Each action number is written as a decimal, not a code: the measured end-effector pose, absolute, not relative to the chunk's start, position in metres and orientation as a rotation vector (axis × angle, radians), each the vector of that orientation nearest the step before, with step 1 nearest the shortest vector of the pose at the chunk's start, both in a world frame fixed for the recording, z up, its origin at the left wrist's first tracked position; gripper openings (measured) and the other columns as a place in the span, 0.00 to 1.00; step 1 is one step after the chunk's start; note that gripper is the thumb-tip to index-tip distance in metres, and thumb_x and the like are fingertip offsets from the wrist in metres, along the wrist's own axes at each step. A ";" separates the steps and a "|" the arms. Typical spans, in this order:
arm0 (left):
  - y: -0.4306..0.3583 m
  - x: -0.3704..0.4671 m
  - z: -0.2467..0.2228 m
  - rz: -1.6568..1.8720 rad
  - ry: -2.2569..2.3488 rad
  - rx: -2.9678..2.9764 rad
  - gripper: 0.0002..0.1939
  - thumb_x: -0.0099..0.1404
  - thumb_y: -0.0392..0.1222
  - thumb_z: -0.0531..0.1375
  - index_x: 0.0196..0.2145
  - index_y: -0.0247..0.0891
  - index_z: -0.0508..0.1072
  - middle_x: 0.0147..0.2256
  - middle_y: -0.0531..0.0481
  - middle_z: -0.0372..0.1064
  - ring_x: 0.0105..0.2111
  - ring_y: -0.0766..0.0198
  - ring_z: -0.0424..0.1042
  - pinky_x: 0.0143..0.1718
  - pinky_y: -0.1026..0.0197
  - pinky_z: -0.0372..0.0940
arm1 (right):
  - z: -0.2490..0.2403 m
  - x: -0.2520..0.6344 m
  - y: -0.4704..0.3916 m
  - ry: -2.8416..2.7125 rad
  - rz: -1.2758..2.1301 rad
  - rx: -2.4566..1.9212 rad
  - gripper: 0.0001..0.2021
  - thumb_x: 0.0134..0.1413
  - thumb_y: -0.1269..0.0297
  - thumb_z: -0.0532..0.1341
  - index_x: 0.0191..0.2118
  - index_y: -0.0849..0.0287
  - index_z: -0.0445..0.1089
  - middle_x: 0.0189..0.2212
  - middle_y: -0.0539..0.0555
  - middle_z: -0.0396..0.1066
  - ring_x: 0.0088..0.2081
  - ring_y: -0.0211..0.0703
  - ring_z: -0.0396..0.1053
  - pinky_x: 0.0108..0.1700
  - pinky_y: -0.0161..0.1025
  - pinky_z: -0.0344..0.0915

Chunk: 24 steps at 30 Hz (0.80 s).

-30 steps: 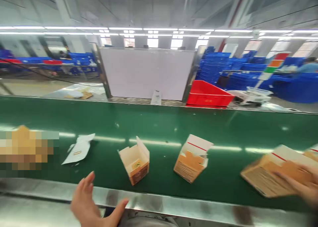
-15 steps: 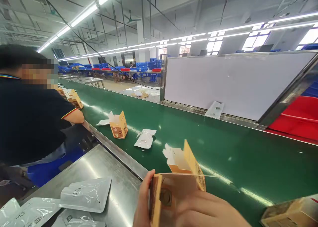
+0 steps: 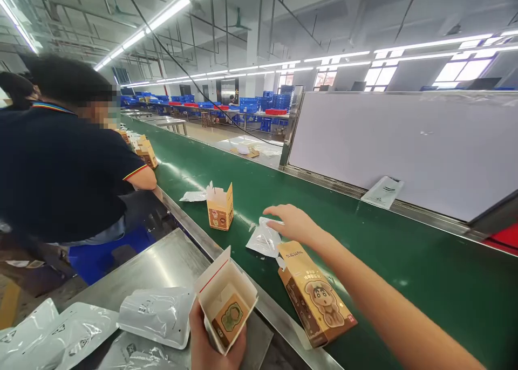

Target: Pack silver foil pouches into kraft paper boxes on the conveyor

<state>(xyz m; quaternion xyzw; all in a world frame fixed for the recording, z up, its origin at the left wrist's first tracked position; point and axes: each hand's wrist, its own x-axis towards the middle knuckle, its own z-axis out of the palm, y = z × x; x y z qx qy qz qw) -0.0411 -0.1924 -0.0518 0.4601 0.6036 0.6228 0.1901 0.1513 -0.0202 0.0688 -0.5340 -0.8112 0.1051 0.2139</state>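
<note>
Beside the green belt [image 3: 404, 246], open box [image 3: 227, 304] clamped in left hand [image 3: 217, 353], mouth and long axis tipped up toward the camera, right hand [image 3: 289, 221], fingers apart, at white pouch [image 3: 264, 240], touch unclear, printed box [image 3: 318, 300] just nearer, more pouches [image 3: 156, 316] on metal table [image 3: 162, 265].

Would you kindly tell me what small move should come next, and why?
Probably closing the right hand on the white pouch: the hand is open at the pouch's upper end, though contact is unclear, and the pouch lies loose on the green belt, while the left hand holds an open-topped box.
</note>
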 end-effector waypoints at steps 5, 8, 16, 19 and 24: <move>-0.195 -0.023 -0.028 1.645 1.642 0.997 0.35 0.45 0.45 0.65 0.51 0.46 0.59 0.44 0.47 0.65 0.43 0.53 0.69 0.44 0.51 0.69 | 0.023 0.136 0.019 -2.409 0.383 -1.451 0.11 0.40 0.64 0.71 0.32 0.59 0.74 0.23 0.47 0.66 0.20 0.32 0.64 0.27 0.31 0.59; -0.195 -0.018 -0.015 1.634 1.617 0.915 0.33 0.44 0.45 0.65 0.48 0.45 0.59 0.42 0.48 0.65 0.41 0.55 0.69 0.41 0.53 0.70 | 0.022 0.150 0.024 -2.352 0.366 -1.377 0.06 0.53 0.64 0.62 0.35 0.62 0.71 0.23 0.47 0.67 0.23 0.31 0.66 0.28 0.29 0.57; -0.179 -0.001 0.001 1.627 1.528 1.054 0.35 0.46 0.45 0.66 0.50 0.42 0.58 0.45 0.47 0.62 0.43 0.58 0.68 0.43 0.58 0.69 | 0.131 0.205 -0.044 -2.057 0.540 -0.847 0.13 0.54 0.55 0.62 0.44 0.51 0.66 0.48 0.53 0.63 0.47 0.44 0.66 0.40 0.36 0.66; -0.177 0.008 -0.007 1.626 1.449 1.149 0.38 0.46 0.44 0.68 0.53 0.41 0.58 0.49 0.45 0.61 0.46 0.56 0.67 0.44 0.57 0.68 | 0.138 0.202 -0.097 -2.075 0.810 -0.507 0.08 0.53 0.64 0.64 0.40 0.47 0.70 0.39 0.49 0.64 0.37 0.36 0.67 0.36 0.32 0.67; -0.176 0.015 -0.030 1.766 1.486 1.392 0.36 0.47 0.41 0.68 0.53 0.42 0.59 0.52 0.43 0.59 0.50 0.53 0.64 0.51 0.51 0.64 | 0.113 0.194 -0.132 -2.284 0.787 -0.764 0.10 0.51 0.79 0.59 0.36 0.56 0.67 0.32 0.48 0.71 0.33 0.33 0.68 0.36 0.29 0.64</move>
